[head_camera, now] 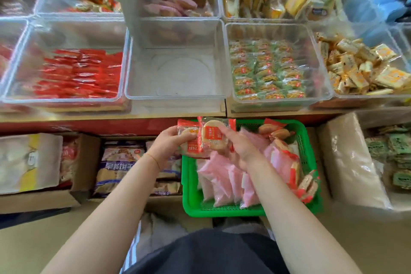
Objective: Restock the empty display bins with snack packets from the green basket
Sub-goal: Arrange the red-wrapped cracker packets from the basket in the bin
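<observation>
Gathering stock is the step in hand: your left hand [170,142] grips one red packet [189,140] and your right hand [239,148] pinches a second packet [213,135] against it, both held just above the far left corner of the basket [307,140]. Next, you need to lift them up and away to the empty bin [178,73] straight ahead, between the red and green stock. Both forearms reach forward, wrists nearly meeting over the basket.

I see both forearms bare, no sleeves reaching them. A thin orange-red string bracelet [153,158] circles the left wrist. Below, a dark, near-black garment [206,253] covers the lap.
</observation>
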Demonstrator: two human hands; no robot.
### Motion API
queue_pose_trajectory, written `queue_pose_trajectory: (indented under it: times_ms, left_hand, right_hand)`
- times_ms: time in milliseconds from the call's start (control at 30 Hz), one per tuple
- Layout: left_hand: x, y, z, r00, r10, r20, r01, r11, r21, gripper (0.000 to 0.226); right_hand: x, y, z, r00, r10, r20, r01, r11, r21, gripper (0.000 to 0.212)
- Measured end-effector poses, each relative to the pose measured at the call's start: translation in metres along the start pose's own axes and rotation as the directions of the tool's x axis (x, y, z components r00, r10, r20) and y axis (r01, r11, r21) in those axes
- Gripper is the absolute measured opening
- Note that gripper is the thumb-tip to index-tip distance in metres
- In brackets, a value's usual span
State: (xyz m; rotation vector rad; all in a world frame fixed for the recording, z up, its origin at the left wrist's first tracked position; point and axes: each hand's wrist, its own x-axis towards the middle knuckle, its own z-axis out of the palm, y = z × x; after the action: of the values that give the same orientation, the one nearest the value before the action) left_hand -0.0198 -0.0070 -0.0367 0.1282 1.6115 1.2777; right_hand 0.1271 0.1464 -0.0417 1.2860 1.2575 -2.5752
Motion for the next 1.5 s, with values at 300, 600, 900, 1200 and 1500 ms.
queue_pose_trajectory:
  times_ms: [300,600,900,1200,1500]
  left_hand:
    - [-0.025,0.041,-0.264,0.957,0.185,-0.225,-0.145,0.973,0.181,0.023]
    - [-0.024,0.111,-0.392,0.982,0.018,0.191,-0.076,0.95,0.302,0.035]
    - [0.061,0.142,-0.425,0.705,0.699,-0.121,-0.344,0.486,0.803,0.035]
    - [0.127,0.151,-0.447,0.686,0.726,-0.039,-0.171,0.212,0.962,0.038]
    - [0.135,0.152,-0.447,0.707,0.706,-0.045,-0.152,0.213,0.965,0.039]
  right_hand:
    - [0.049,0.039,0.272,0.994,-0.038,0.107,0.041,0.999,-0.024,0.04]
    - [0.079,0.012,0.396,0.972,-0.188,-0.139,0.183,0.982,-0.046,0.038]
    - [0.144,-0.029,0.401,0.876,-0.324,-0.356,0.233,0.933,-0.275,0.014]
    - [0.237,-0.095,0.391,0.606,-0.795,-0.044,0.136,0.158,-0.978,0.025]
    - [0.287,-0.099,0.408,0.835,-0.54,0.102,-0.242,-0.528,-0.814,0.028]
